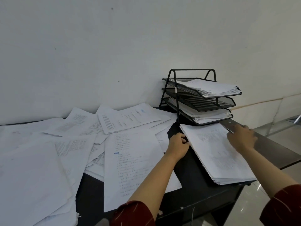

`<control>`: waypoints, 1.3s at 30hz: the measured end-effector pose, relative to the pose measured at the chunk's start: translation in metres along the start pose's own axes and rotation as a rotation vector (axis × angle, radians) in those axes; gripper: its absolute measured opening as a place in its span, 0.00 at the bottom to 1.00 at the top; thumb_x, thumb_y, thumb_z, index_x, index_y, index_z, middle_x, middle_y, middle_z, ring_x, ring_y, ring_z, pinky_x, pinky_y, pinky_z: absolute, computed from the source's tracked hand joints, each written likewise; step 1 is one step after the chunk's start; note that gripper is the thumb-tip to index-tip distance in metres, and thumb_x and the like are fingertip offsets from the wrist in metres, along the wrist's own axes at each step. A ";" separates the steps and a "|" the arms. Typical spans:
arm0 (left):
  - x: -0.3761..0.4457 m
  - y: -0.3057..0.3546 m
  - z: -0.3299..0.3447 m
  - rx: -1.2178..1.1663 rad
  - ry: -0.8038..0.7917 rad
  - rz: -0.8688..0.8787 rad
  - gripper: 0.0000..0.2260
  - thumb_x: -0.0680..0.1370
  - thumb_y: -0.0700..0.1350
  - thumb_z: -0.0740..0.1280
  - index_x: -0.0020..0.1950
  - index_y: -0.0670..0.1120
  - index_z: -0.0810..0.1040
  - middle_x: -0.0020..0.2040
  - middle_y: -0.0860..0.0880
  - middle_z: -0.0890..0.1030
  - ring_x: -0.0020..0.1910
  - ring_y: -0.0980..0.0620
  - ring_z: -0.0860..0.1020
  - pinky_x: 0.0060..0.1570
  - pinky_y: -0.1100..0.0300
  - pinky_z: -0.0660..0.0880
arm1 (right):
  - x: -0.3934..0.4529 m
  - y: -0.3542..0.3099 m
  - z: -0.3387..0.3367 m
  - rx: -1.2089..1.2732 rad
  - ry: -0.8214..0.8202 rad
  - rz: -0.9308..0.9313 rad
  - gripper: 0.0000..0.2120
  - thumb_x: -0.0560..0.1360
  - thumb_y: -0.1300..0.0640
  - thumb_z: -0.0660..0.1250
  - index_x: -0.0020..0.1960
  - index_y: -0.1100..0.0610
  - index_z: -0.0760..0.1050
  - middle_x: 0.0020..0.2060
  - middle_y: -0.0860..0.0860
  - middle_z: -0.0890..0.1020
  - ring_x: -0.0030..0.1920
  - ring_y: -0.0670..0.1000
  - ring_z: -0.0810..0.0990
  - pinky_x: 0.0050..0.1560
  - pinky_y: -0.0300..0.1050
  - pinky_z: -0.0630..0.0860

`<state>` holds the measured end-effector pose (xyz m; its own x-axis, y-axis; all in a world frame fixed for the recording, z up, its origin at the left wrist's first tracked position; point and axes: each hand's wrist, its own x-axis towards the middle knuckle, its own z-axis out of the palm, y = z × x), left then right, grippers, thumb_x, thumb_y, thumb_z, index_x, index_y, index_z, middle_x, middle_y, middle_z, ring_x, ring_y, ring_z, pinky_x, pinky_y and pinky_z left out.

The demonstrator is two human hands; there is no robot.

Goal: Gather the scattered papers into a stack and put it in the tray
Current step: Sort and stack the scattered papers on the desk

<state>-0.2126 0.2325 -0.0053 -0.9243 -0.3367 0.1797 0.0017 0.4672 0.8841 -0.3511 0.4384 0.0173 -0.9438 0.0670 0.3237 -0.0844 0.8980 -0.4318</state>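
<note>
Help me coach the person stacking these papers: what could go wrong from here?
1. The gathered stack lies at the desk's right end with its near corner at or past the edge, so a nudge might tip sheets to the floor.
2. The left hand holds only its left edge and the right hand rests near the far corner, so lifting may fan it.
3. The tray rack's top and bottom tiers already hold paper; only the middle tier looks free, and its opening is low.

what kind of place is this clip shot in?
Probably an office or admin room. A black three-tier mesh letter tray holding paper stands on a dark desk, printed sheets lie scattered across it, and both hands square a paper stack beside a plain white wall.
</note>
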 end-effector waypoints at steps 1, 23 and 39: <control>0.000 -0.002 -0.009 0.017 0.025 0.010 0.16 0.77 0.41 0.66 0.64 0.42 0.72 0.55 0.45 0.77 0.51 0.53 0.75 0.50 0.65 0.70 | -0.003 -0.012 0.004 0.052 0.002 -0.047 0.15 0.75 0.58 0.65 0.61 0.51 0.77 0.61 0.60 0.75 0.64 0.64 0.67 0.64 0.61 0.62; -0.036 -0.106 -0.244 0.589 0.456 -0.229 0.15 0.79 0.44 0.62 0.65 0.43 0.71 0.65 0.44 0.73 0.65 0.45 0.68 0.62 0.53 0.64 | -0.139 -0.265 0.110 0.496 -0.433 -0.611 0.07 0.75 0.55 0.67 0.53 0.49 0.78 0.54 0.50 0.77 0.55 0.50 0.76 0.55 0.42 0.71; -0.041 -0.149 -0.258 0.317 0.569 -0.100 0.14 0.80 0.37 0.56 0.64 0.42 0.75 0.61 0.46 0.79 0.62 0.48 0.75 0.67 0.52 0.67 | -0.166 -0.358 0.150 0.437 -0.515 -0.805 0.10 0.79 0.55 0.62 0.48 0.57 0.81 0.45 0.52 0.83 0.46 0.51 0.80 0.47 0.44 0.74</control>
<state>-0.0759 -0.0345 -0.0331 -0.5677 -0.7300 0.3806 -0.2665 0.6003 0.7540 -0.2115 0.0402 -0.0078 -0.5706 -0.7655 0.2974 -0.7587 0.3529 -0.5476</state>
